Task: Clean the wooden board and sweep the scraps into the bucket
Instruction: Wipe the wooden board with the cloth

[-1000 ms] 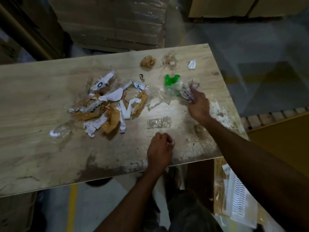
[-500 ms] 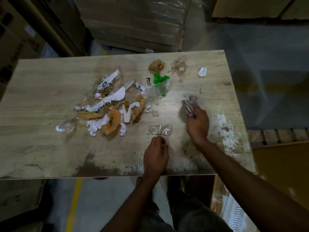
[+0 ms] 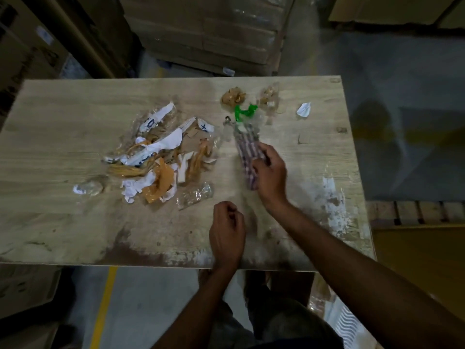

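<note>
The wooden board (image 3: 63,222) lies across the view, stained along its near edge. A pile of scraps (image 3: 161,157), white paper, brown tape and clear plastic, sits at its middle. My right hand (image 3: 270,177) is shut on a checked cloth (image 3: 247,149), which lies flat on the board just right of the pile. A green plastic scrap (image 3: 245,112) lies at the cloth's far end. My left hand (image 3: 226,233) rests as a closed fist near the front edge. No bucket is in view.
Loose bits lie apart: a brown wad (image 3: 232,96), a clear wrapper (image 3: 269,95), a white paper bit (image 3: 304,110), a clear plastic piece (image 3: 195,195), a small white scrap (image 3: 86,188). White residue (image 3: 332,205) marks the right side. Wrapped cartons (image 3: 208,34) stand behind.
My right hand has swept the cloth leftward across the board, toward the scrap pile. The green scrap has shifted left and back. My left fist has stayed near the front edge.
</note>
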`<state>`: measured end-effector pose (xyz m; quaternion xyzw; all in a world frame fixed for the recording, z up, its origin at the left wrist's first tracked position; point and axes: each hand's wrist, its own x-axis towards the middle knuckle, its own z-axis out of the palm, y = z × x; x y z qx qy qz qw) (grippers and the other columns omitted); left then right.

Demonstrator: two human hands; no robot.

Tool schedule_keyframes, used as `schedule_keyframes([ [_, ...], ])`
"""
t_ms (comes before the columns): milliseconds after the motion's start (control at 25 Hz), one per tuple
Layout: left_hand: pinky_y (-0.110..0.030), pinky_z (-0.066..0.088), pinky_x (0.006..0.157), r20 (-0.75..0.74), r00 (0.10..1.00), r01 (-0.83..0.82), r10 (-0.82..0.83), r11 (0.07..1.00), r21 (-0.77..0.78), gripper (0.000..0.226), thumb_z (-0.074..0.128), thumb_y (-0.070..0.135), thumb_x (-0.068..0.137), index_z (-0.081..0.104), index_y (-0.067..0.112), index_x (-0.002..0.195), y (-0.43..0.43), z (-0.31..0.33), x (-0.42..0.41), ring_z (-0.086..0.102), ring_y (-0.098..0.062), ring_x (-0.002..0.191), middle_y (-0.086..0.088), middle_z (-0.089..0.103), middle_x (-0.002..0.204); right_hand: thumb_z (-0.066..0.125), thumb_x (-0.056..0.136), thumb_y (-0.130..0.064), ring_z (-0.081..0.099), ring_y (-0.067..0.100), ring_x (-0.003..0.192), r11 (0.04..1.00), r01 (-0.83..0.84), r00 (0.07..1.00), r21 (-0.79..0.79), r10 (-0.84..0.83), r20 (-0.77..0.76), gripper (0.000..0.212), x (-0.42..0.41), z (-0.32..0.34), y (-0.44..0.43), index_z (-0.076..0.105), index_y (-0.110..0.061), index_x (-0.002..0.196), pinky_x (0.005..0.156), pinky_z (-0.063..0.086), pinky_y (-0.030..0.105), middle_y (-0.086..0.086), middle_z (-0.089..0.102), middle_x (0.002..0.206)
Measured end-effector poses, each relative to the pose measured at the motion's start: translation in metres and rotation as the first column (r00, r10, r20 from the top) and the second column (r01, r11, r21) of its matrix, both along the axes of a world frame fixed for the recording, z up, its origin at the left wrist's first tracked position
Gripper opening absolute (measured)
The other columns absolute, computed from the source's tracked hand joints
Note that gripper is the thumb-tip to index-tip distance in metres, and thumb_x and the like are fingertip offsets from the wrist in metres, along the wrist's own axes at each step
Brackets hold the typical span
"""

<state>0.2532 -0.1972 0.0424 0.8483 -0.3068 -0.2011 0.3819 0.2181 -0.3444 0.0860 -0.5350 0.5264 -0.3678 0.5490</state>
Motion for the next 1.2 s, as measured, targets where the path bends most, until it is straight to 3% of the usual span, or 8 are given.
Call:
schedule_keyframes([
  [200,-0.038,0.045,0.083,0.183,0.869,0.442,-0.461,0.887,0.133,0.021,0.059,0.032,0.090,0.057,0.028,0.111,-0.059,-0.011,-0.029,0.054,-0.018,0.099,0.005,0.054,0.110,0.043,0.088,-0.025,0.059,0.036,0.122,0.919,0.317,0.830,-0.234,-0.389,-0.400,0.053,-0.106,-0.035,-0.078,0.063,-0.006,0.133,0.109,0.045,0.046,0.017,0.065,0.131],
  [360,-0.040,0.041,0.081,0.261,0.838,0.446,-0.480,0.877,0.181,0.014,0.054,0.036,0.093,0.058,0.026,0.102,-0.104,-0.020,-0.034,0.051,-0.022,0.095,0.001,0.053,0.103,0.048,0.096,-0.019,0.040,0.043,0.141,0.971,0.001,0.565,-0.238,-0.196,-0.801,0.062,-0.113,-0.064,-0.127,0.038,-0.010,0.156,0.115,0.018,0.039,0.021,0.037,0.160],
  [560,-0.040,0.041,0.074,0.357,0.735,0.537,-0.576,0.817,0.211,0.021,0.050,0.041,0.096,0.059,0.022,0.100,-0.122,-0.028,-0.017,0.052,-0.023,0.083,0.000,0.053,0.091,0.052,0.091,-0.005,0.047,0.036,0.135,0.919,-0.322,0.773,-0.226,0.118,-0.623,0.056,-0.047,-0.062,-0.102,0.056,-0.017,0.146,0.106,0.029,0.028,0.013,0.051,0.154],
  [680,-0.041,0.040,0.075,0.424,0.670,0.544,-0.610,0.791,0.280,0.025,0.047,0.044,0.098,0.060,0.022,0.099,-0.119,-0.031,-0.013,0.050,-0.024,0.087,-0.001,0.052,0.095,0.053,0.093,0.001,0.046,0.030,0.132,0.946,-0.022,0.917,-0.324,-0.110,-0.384,0.048,-0.051,-0.049,-0.089,0.060,-0.009,0.139,0.116,0.035,0.038,0.013,0.058,0.144],
  [760,-0.042,0.040,0.077,0.452,0.713,0.446,-0.536,0.844,0.299,0.030,0.046,0.049,0.098,0.060,0.023,0.095,-0.119,-0.027,-0.015,0.049,-0.023,0.090,-0.001,0.052,0.099,0.052,0.092,-0.005,0.047,0.032,0.132,0.882,0.199,0.819,-0.426,-0.389,-0.422,0.047,-0.075,-0.053,-0.107,0.057,-0.006,0.139,0.117,0.028,0.040,0.018,0.058,0.141],
  [840,-0.041,0.041,0.076,0.453,0.771,0.354,-0.448,0.893,0.280,0.030,0.048,0.050,0.098,0.059,0.022,0.091,-0.125,-0.025,-0.016,0.049,-0.022,0.088,-0.001,0.053,0.097,0.050,0.093,-0.009,0.040,0.039,0.139,0.897,0.270,0.695,-0.349,-0.433,-0.575,0.058,-0.094,-0.051,-0.139,0.044,-0.009,0.151,0.118,0.024,0.040,0.021,0.045,0.153],
  [960,-0.040,0.041,0.071,0.467,0.758,0.363,-0.455,0.889,0.278,0.030,0.049,0.041,0.099,0.060,0.018,0.084,-0.146,-0.023,-0.003,0.054,-0.026,0.080,-0.004,0.056,0.087,0.049,0.092,-0.001,0.035,0.040,0.142,0.959,0.156,0.617,-0.236,-0.281,-0.735,0.072,-0.089,-0.049,-0.199,0.033,-0.020,0.159,0.114,0.029,0.037,0.014,0.028,0.166],
  [1200,-0.041,0.040,0.070,0.517,0.674,0.480,-0.528,0.845,0.236,0.026,0.054,0.033,0.097,0.062,0.016,0.079,-0.161,-0.027,0.015,0.052,-0.028,0.078,-0.006,0.057,0.082,0.045,0.096,0.000,0.048,0.032,0.140,0.962,-0.229,0.725,-0.146,0.069,-0.685,0.059,-0.036,-0.043,-0.301,0.052,-0.024,0.150,0.117,0.028,0.034,0.007,0.050,0.156],
])
